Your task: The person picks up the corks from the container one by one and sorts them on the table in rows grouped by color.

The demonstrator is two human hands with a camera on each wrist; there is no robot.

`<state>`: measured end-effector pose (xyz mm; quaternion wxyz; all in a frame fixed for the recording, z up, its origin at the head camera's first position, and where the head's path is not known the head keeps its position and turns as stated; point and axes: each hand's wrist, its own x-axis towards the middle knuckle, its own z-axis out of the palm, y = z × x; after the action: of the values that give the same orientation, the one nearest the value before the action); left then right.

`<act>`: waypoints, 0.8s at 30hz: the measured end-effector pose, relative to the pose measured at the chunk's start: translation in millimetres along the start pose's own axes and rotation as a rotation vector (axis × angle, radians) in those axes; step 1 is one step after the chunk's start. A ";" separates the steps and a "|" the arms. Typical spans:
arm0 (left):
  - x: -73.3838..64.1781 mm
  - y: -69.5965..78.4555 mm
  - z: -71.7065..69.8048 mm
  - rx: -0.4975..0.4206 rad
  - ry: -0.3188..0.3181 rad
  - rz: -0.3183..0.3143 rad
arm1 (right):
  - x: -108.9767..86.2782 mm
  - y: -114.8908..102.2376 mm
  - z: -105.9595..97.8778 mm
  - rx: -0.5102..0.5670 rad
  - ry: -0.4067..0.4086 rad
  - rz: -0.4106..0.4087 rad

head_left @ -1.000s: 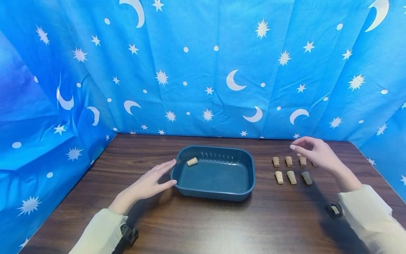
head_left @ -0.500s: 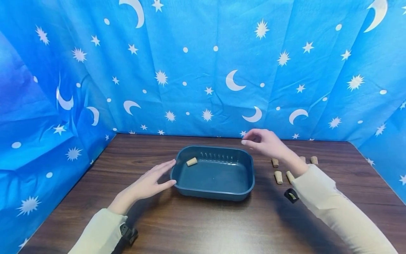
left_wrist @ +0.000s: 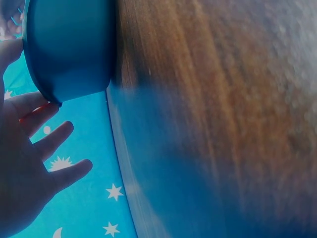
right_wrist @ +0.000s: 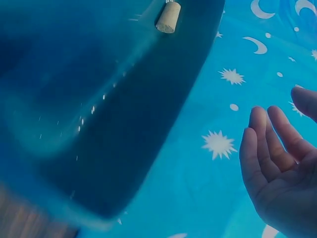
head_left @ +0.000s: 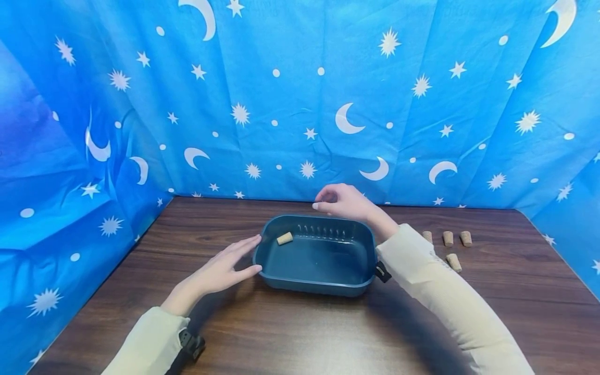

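A dark teal plastic tub (head_left: 316, 285) stands on the table, with one cork (head_left: 284, 238) lying on its side at the far left inside. My left hand (head_left: 220, 272) touches the tub's left end, fingers and thumb spread straight along the rim; the left wrist view shows the spread fingers (left_wrist: 55, 141) from below. Over the tub's far rim hovers my right hand (head_left: 347, 202), its fingers loosely bent. Nothing shows between thumb and fingertips in the right wrist view, where that hand (right_wrist: 282, 168) is beside the tub (right_wrist: 133, 134) and the cork (right_wrist: 169, 18) is inside.
Several more corks (head_left: 448, 239) stand or lie on the brown wooden table (head_left: 300, 333) to the right of the tub, some hidden behind the right sleeve (head_left: 436, 284). A blue cloth (head_left: 290, 94) with moons and stars hangs behind the table and along its left side.
From above the corks on the right, my right hand has swung left to the tub's far rim. Its forearm now covers some corks. The left hand, the tub and the cork inside have stayed put.
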<state>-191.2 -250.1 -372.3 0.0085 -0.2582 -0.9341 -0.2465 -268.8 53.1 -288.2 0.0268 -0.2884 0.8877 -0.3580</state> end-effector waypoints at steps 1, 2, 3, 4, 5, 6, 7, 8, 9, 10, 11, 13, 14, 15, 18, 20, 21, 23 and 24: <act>0.1 -0.1 0.1 0.002 0.000 0.001 | 3.6 -0.4 2.7 -0.003 -0.009 0.005; 0.2 -0.2 0.1 0.004 0.000 0.001 | 7.0 -0.9 5.4 -0.004 -0.017 0.007; 0.4 -0.4 0.3 0.006 0.000 0.002 | 10.3 -1.1 8.1 -0.007 -0.025 0.010; 0.4 -0.4 0.3 0.007 -0.001 0.002 | 13.5 -1.2 10.8 -0.007 -0.033 0.013; 0.7 -0.8 0.5 0.010 -0.002 0.003 | 16.6 -1.2 13.4 -0.005 -0.039 0.014; 0.7 -0.9 0.6 0.012 -0.003 0.003 | 19.5 -1.4 16.1 -0.001 -0.047 0.020; 0.8 -1.1 0.6 0.013 -0.004 0.003 | 22.2 -1.7 18.6 0.006 -0.055 0.025; 0.7 -1.1 0.5 0.011 -0.003 0.003 | 24.6 -2.2 21.1 0.008 -0.061 0.029; 0.8 -1.2 0.5 0.012 -0.003 0.002 | 26.9 -2.6 23.9 0.013 -0.067 0.034; 0.4 -1.4 0.4 0.011 -0.002 0.000 | 29.3 -3.4 26.9 0.020 -0.075 0.041; 0.3 -1.8 0.4 0.008 0.000 -0.001 | 31.4 -4.0 30.1 0.030 -0.082 0.048; 0.2 -2.3 0.6 0.006 0.001 -0.005 | 35.4 -4.6 37.1 0.057 -0.099 0.069; 0.2 -2.6 0.9 0.005 0.002 -0.006 | 37.0 -4.7 40.6 0.072 -0.109 0.082; 0.2 -2.9 1.2 0.004 0.001 -0.009 | 38.6 -4.8 44.0 0.087 -0.117 0.097; 0.3 -3.0 2.1 0.005 -0.003 -0.014 | 43.0 -4.0 53.5 0.103 -0.134 0.145; -0.2 -2.5 2.1 -0.001 -0.006 -0.017 | 45.3 -3.7 58.8 0.088 -0.143 0.173; -0.4 -2.2 1.9 -0.001 -0.007 -0.018 | 46.4 -3.6 61.1 0.076 -0.148 0.186; -0.7 -1.9 1.7 -0.002 -0.006 -0.019 | 48.0 -3.6 65.3 0.050 -0.163 0.209; -1.0 -1.9 1.5 -0.001 -0.006 -0.019 | 48.7 -3.5 67.3 0.039 -0.171 0.217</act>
<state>-191.1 -251.3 -374.7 0.0031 -0.2501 -0.9364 -0.2461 -290.5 -16.6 -328.2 0.1465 -0.2195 0.9010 -0.3443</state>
